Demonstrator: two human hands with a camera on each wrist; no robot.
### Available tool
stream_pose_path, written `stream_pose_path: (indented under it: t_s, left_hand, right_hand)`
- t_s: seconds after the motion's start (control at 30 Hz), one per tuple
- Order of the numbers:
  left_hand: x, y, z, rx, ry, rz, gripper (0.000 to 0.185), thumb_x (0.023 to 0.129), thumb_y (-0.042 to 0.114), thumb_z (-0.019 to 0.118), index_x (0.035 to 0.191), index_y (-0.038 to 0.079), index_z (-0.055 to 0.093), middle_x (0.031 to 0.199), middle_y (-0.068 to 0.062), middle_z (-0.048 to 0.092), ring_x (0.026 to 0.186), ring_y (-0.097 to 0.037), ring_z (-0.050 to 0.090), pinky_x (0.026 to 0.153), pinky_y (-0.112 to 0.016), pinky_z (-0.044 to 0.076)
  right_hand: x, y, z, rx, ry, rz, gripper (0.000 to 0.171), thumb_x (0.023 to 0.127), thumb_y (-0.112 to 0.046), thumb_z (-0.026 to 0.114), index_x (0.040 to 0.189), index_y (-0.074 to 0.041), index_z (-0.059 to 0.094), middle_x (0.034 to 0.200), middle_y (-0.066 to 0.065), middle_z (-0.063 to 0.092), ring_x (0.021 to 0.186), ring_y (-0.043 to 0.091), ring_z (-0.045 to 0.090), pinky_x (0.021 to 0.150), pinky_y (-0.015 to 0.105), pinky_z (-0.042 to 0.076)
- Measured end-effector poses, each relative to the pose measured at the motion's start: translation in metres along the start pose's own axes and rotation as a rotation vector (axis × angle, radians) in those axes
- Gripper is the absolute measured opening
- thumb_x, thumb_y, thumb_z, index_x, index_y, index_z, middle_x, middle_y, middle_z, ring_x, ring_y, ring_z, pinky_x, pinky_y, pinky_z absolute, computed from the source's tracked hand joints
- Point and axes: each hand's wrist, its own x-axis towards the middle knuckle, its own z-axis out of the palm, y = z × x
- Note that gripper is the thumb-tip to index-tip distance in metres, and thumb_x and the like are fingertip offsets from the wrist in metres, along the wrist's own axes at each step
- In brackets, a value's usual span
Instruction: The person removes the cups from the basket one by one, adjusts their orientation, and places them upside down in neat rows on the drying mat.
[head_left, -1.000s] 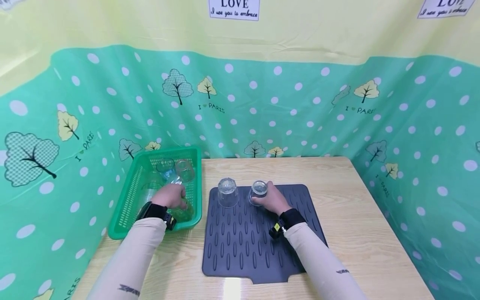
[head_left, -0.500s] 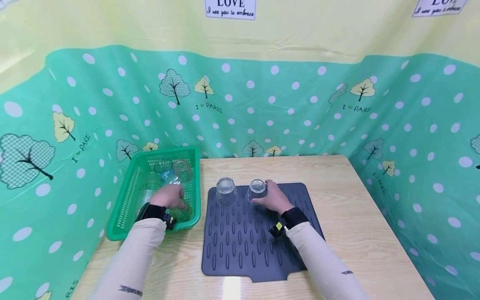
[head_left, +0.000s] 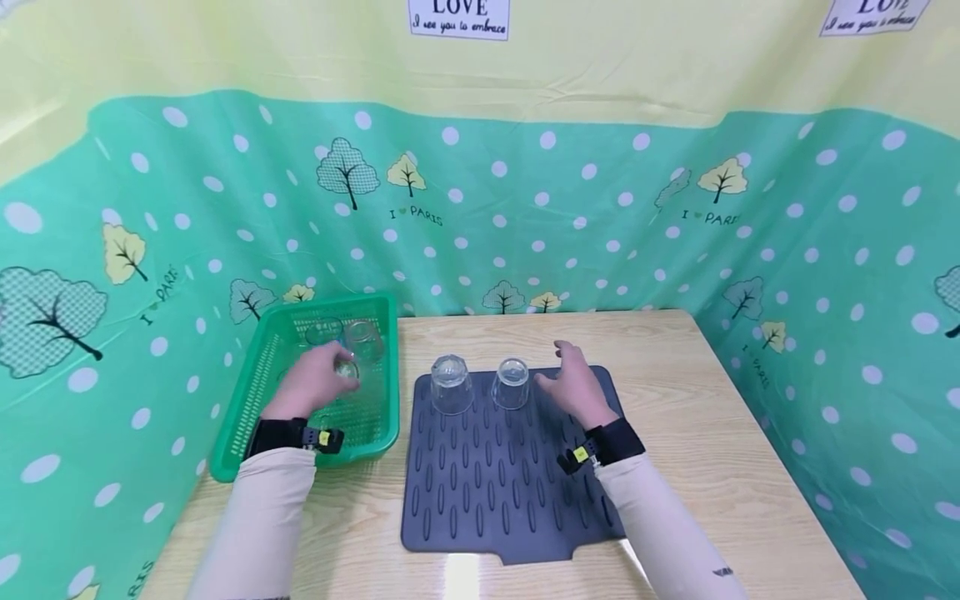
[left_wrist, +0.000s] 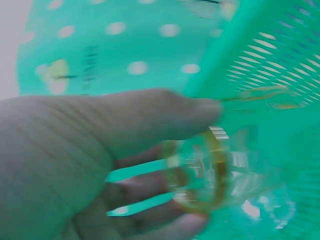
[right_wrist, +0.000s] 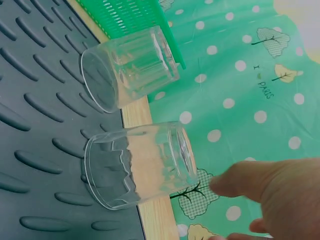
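**A:** Where's the left hand [head_left: 311, 379]?

**B:** Inside the green basket [head_left: 258, 387] at about 9 o'clock on the table [head_left: 705, 467]. Its grip is curled round a clear glass [head_left: 347, 367]; the left wrist view shows the thumb over it and the fingers under, with the glass's rim [left_wrist: 197, 172] facing the camera, though that picture is blurred.

**A:** Anything else in the basket?

**B:** Another clear glass [head_left: 365, 339] at the far end, just beyond the held one, and something bluish [head_left: 322, 332] next to it that I cannot make out.

**A:** And the right hand [head_left: 577, 385]?

**B:** Its grip is spread and holds nothing. It hovers over the far right part of the dark ribbed mat [head_left: 487, 492], just to the 3 o'clock side of an upturned glass [head_left: 512, 383], apart from it. In the right wrist view there is a gap between the fingertips [right_wrist: 227, 182] and that glass [right_wrist: 142, 162].

**A:** How do the glasses on the mat stand?

**B:** Two of them, both mouth down, side by side along the mat's far edge at 12 o'clock, close but not touching. The second one [head_left: 452, 384] is at the first's 9 o'clock, nearer the basket.
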Motion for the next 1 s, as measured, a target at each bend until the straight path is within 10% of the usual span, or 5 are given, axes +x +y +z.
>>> stream_pose_path:
  t_s: [0.17,0.47,1.0]
  left_hand:
    - [-0.011,0.023,-0.009,-0.057,0.218,0.034,0.052,0.096,0.019,0.073,0.139,-0.004,0.054,0.138,-0.029,0.054,0.122,-0.046,0.054,0.096,-0.060,0.049]
    - [-0.023,0.073,0.015,-0.102,0.414,0.190,0.045,0.094,0.021,0.078,0.133,0.005,0.061,0.131,-0.015,0.058,0.107,-0.032,0.058,0.087,-0.048,0.052]
    - [-0.031,0.111,0.061,-0.151,0.417,0.322,0.050,0.089,0.023,0.081,0.132,0.007,0.062,0.129,-0.012,0.061,0.104,-0.027,0.065,0.082,-0.043,0.059]
  right_hand:
    - [-0.003,-0.006,0.004,0.001,0.108,-0.086,0.069,0.095,-0.027,0.074,0.152,-0.004,0.043,0.142,0.021,0.049,0.121,0.037,0.057,0.087,0.048,0.056]
    - [-0.008,-0.026,0.009,-0.005,0.247,-0.357,0.064,0.094,-0.024,0.075,0.148,-0.004,0.047,0.146,0.017,0.049,0.135,0.035,0.046,0.106,0.050,0.048]
    - [-0.029,-0.070,0.036,-0.174,0.241,-0.828,0.086,0.084,-0.024,0.087,0.153,-0.001,0.041,0.153,0.018,0.044,0.141,0.034,0.044,0.115,0.045,0.043]
